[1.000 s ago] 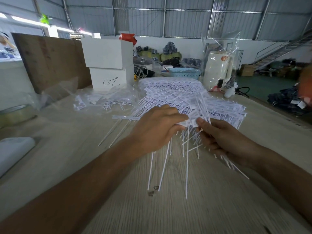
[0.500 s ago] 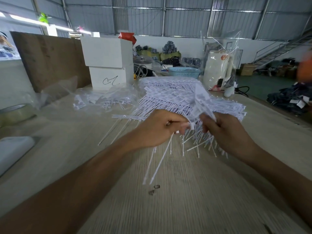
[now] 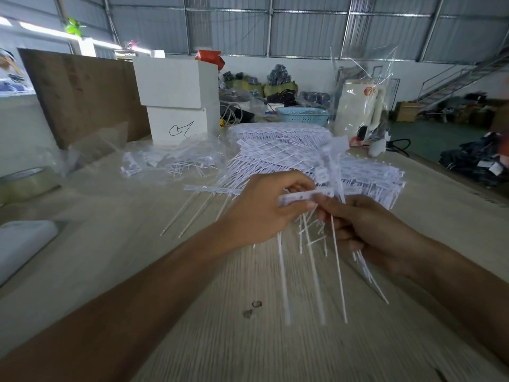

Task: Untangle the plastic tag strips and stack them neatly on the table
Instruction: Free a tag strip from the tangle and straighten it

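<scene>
Since half a second ago the hands have drawn closer, and the tag head they share has turned from a bunched wad into a flat band lying level between them; the tails hang longer and lower in frame than before.

Left hand (image 3: 264, 208), centre frame: fingers curled, thumb and forefinger pinching the left end of the held tag strips (image 3: 308, 195). Right hand (image 3: 366, 230), just right of centre: thumb tip on the underside of the same band, the other fingers curled round a bundle of thin tails. Both grips closed on the strips; none of the fingers are straight.

The held strips sit above the table (image 3: 192, 312), middle of frame. Their white tails fan down and towards the lower centre, blurred. Can't tell how many strips are in the bunch.

Main pile of tag strips (image 3: 289, 153) lies on the table right behind the hands, upper centre, wide and layered. A few loose strips (image 3: 192, 213) lie left of the left hand, tails pointing lower left.

Elsewhere:
- clear bag of tags (image 3: 168, 161), upper left of centre
- two stacked white boxes (image 3: 176, 100) behind it
- tape roll (image 3: 24, 183) at left edge
- blue basket (image 3: 303, 115) behind the pile
</scene>
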A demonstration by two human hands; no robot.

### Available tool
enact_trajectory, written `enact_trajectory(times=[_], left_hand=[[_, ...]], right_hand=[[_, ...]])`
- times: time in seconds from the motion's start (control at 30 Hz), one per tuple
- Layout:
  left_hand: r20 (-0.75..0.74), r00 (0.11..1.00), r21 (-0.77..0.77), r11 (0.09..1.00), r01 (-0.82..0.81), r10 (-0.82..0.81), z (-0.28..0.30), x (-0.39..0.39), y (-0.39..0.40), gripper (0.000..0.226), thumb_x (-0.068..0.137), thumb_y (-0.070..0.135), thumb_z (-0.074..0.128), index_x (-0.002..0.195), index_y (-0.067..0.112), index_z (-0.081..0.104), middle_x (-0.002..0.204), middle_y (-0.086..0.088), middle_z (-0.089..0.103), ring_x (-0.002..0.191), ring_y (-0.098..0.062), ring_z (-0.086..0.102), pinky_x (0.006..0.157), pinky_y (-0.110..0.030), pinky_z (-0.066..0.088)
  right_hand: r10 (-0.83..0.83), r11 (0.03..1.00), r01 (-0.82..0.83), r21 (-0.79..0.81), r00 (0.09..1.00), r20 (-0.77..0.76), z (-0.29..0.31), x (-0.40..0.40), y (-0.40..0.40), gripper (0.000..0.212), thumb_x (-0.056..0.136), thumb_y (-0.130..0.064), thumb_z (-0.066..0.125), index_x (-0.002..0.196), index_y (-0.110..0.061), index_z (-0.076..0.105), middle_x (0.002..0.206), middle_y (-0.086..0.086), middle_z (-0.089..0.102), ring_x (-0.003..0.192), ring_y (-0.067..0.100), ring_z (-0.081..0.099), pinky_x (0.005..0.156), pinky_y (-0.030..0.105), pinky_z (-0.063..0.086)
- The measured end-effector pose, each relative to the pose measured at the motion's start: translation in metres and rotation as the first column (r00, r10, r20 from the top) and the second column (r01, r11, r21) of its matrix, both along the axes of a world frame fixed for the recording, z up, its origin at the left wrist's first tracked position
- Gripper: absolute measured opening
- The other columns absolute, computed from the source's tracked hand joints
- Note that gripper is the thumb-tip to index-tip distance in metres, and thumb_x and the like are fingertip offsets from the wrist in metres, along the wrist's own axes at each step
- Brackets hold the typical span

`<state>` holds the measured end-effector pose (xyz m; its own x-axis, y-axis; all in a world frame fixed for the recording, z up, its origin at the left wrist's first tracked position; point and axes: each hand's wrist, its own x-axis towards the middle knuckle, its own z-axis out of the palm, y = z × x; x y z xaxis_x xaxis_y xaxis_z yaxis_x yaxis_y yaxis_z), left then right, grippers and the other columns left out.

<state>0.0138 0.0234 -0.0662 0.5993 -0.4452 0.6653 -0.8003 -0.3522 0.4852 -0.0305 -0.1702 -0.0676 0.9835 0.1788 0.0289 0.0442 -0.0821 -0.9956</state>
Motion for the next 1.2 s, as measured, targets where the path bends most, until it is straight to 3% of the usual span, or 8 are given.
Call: enact_trajectory(times=[0.1, 0.3, 0.37, 0.5, 0.63, 0.77, 0.97, 1.2], left_hand=[[0.074, 0.997, 0.051, 0.998, -0.04, 0.037, 0.001, 0.003, 0.005, 0.024, 0.088, 0.017, 0.074, 0.112, 0.016, 0.071, 0.101, 0.007, 0.072, 0.092, -0.005, 0.064, 0.083, -0.023, 0.049], [0.252, 0.966, 0.239, 0.963, -0.122, 0.06, -0.006, 0.008, 0.007, 0.022, 0.097, 0.021, 0.062, 0.108, 0.004, 0.07, 0.097, -0.008, 0.071, 0.091, -0.027, 0.063, 0.078, -0.044, 0.051], [0.252, 0.967, 0.235, 0.968, -0.091, 0.03, -0.006, 0.009, 0.007, 0.023, 0.099, 0.019, 0.056, 0.102, 0.001, 0.07, 0.089, -0.01, 0.07, 0.084, -0.028, 0.063, 0.075, -0.043, 0.05], [0.041, 0.999, 0.133, 0.991, -0.018, 0.013, -0.006, 0.011, 0.007, 0.023, 0.098, 0.013, 0.058, 0.086, 0.006, 0.076, 0.08, -0.003, 0.074, 0.074, -0.019, 0.069, 0.075, -0.039, 0.052], [0.148, 0.989, 0.132, 0.991, -0.007, -0.013, -0.004, 0.012, 0.009, 0.02, 0.096, 0.02, 0.061, 0.099, 0.008, 0.077, 0.086, -0.003, 0.073, 0.079, -0.018, 0.067, 0.075, -0.038, 0.051], [0.269, 0.958, 0.322, 0.947, 0.011, -0.102, -0.009, 0.013, 0.012, 0.022, 0.096, 0.021, 0.063, 0.111, 0.009, 0.074, 0.099, -0.003, 0.072, 0.092, -0.02, 0.064, 0.082, -0.041, 0.05], [0.199, 0.98, 0.111, 0.993, -0.046, 0.023, -0.008, 0.011, 0.005, 0.029, 0.088, 0.031, 0.071, 0.113, 0.018, 0.074, 0.094, 0.003, 0.069, 0.085, -0.015, 0.062, 0.075, -0.04, 0.051], [0.154, 0.986, -0.011, 0.998, -0.068, 0.069, -0.004, 0.004, -0.002, 0.021, 0.079, 0.026, 0.083, 0.094, 0.015, 0.073, 0.084, 0.009, 0.069, 0.076, -0.008, 0.059, 0.07, -0.027, 0.046]], right_hand=[[-0.033, 0.996, 0.036, 0.079, 0.999, -0.036, 0.006, 0.001, -0.006, 0.034, 0.078, -0.047, 0.071, 0.069, -0.016, 0.06, 0.062, -0.004, 0.019, 0.046, 0.008, 0.016, 0.036, 0.019, 0.017], [0.031, 0.998, -0.03, 0.049, 0.999, -0.018, 0.005, -0.004, -0.001, 0.035, 0.087, -0.043, 0.063, 0.068, -0.016, 0.052, 0.059, -0.004, 0.021, 0.047, 0.01, 0.016, 0.04, 0.021, 0.014], [-0.001, 0.996, 0.012, -0.09, 0.992, 0.124, 0.006, -0.006, 0.0, 0.039, 0.094, -0.039, 0.057, 0.067, -0.012, 0.05, 0.052, -0.004, 0.028, 0.043, 0.01, 0.023, 0.039, 0.022, 0.02], [0.019, 0.865, 0.202, -0.459, 0.901, 0.434, 0.009, -0.006, -0.001, 0.044, 0.102, -0.031, 0.051, 0.063, -0.011, 0.053, 0.043, -0.007, 0.041, 0.039, 0.004, 0.036, 0.044, 0.015, 0.032], [-0.056, 0.976, 0.099, -0.195, 0.974, 0.218, 0.0, 0.001, -0.004, 0.045, 0.102, -0.036, 0.052, 0.062, -0.015, 0.049, 0.049, -0.003, 0.032, 0.04, 0.01, 0.028, 0.039, 0.02, 0.027], [-0.271, 0.954, 0.259, 0.149, 0.96, 0.067, 0.009, 0.013, -0.03, 0.039, 0.105, -0.032, 0.049, 0.07, -0.016, 0.047, 0.054, -0.003, 0.035, 0.043, 0.011, 0.027, 0.036, 0.021, 0.027], [-0.086, 0.996, 0.088, -0.019, 0.993, 0.075, -0.003, 0.007, -0.012, 0.047, 0.103, -0.038, 0.049, 0.063, -0.014, 0.054, 0.062, 0.013, 0.06, 0.047, 0.022, 0.055, 0.043, 0.027, 0.043], [-0.025, 1.0, 0.025, -0.014, 1.0, 0.001, -0.01, 0.008, -0.001, 0.047, 0.092, -0.055, 0.055, 0.086, -0.008, 0.062, 0.053, -0.003, 0.03, 0.042, 0.013, 0.022, 0.041, 0.021, 0.021]])
